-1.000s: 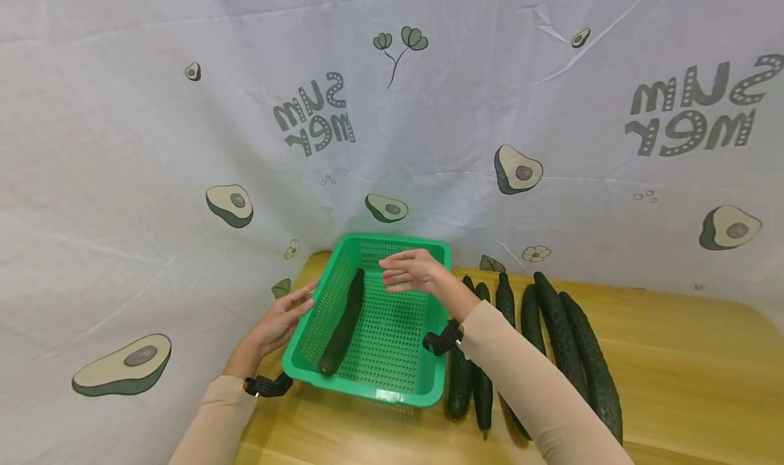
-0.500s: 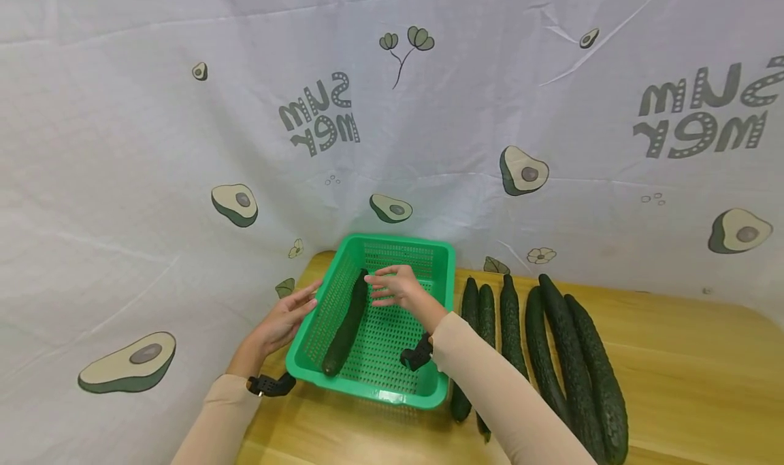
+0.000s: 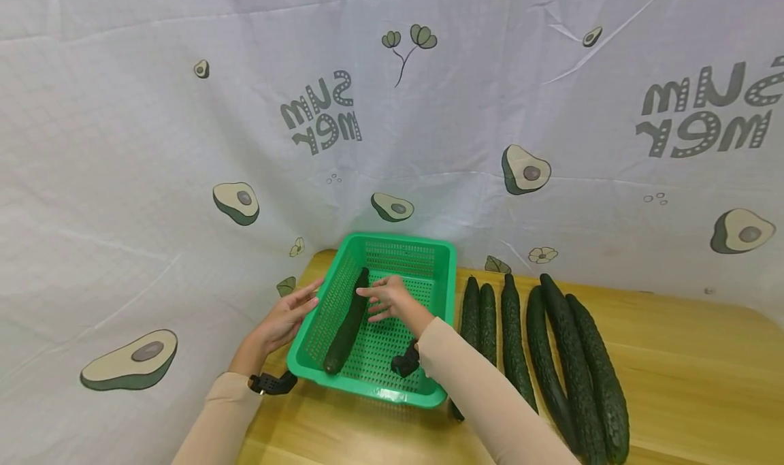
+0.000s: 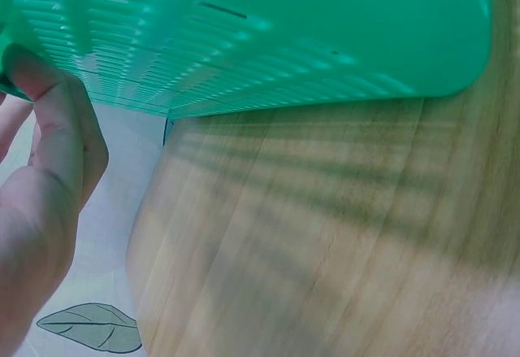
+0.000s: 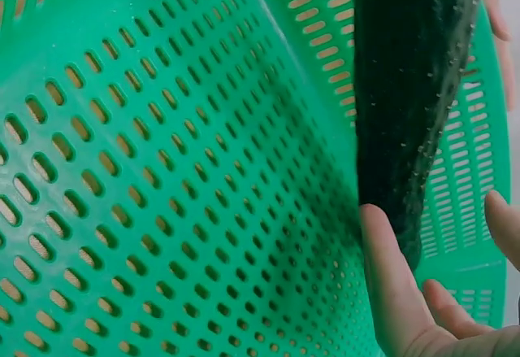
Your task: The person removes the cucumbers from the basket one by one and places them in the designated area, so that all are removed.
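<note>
A green slotted plastic basket (image 3: pixel 401 395) stands on the table with one long dark cucumber (image 3: pixel 346 331) lying along its left wall. My left hand (image 3: pixel 283 322) holds the basket's left rim from outside; a bent finger presses on the green edge in the left wrist view. Inside the basket, my right hand (image 3: pixel 392 298) is beside the far half of the cucumber, its fingers spread apart. One fingertip (image 5: pixel 375 220) is right at the cucumber's side in the right wrist view, while another finger stands away from it.
Several more cucumbers (image 3: pixel 566 356) lie side by side on the wooden table (image 3: pixel 692 356), right of the basket; the right sleeve (image 3: pixel 484 397) covers parts of some. A white cloth (image 3: pixel 441 124) printed with avocados hangs behind and to the left.
My right hand has moved left and down into the basket, from above its right half to beside the cucumber. The left hand keeps its place at the rim.
</note>
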